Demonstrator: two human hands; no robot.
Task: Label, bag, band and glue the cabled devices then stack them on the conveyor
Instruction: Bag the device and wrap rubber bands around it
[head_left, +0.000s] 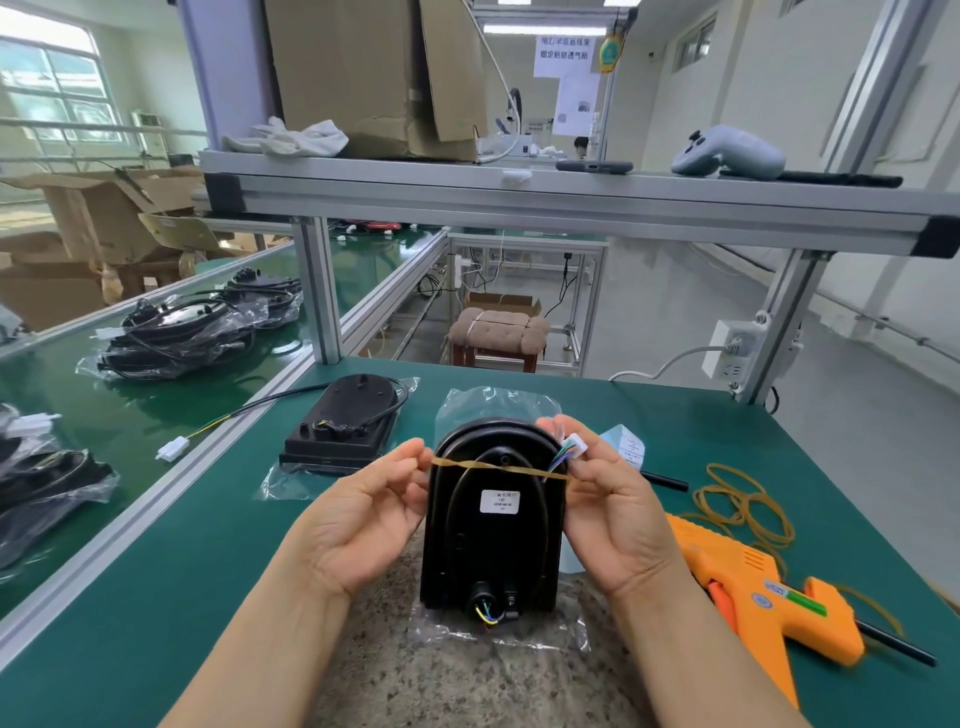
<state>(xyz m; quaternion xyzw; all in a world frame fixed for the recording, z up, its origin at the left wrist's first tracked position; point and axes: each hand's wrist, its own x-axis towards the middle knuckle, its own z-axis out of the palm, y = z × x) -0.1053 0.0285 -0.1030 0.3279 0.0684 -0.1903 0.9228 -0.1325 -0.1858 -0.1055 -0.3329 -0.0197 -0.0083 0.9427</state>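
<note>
I hold a black device (493, 540) between both hands at the near edge of the desk (208, 597), its back facing me and its rounded end pointing far. A white label (500, 501) sits on the middle of that back. A tan band (498, 467) is stretched across the device just above the label. My left hand (374, 514) pinches the band's left end between thumb and fingertips, at the device's left edge. My right hand (618, 514) is clamped on the band's right end, and the white plug (574, 444) on coloured wires sticks up by its fingers. A clear bag (498, 631) shows past the far end and under the near end of the device; I cannot tell if the device is fully inside it.

A second device (343, 421) lies flat on clear plastic, far and left of my left hand. Its cable (270, 400) runs left over the desk's edge to a white connector (173, 448) on the green conveyor (291, 332). Two stacks (176, 332) of bagged devices sit on the conveyor further left, and more bagged ones (47, 483) lie at the left edge of view.

An orange glue gun (748, 582) lies on the desk near my right wrist. Loose bands (743, 499) lie just beyond it. A black stick (665, 480) lies next to my right hand.
</note>
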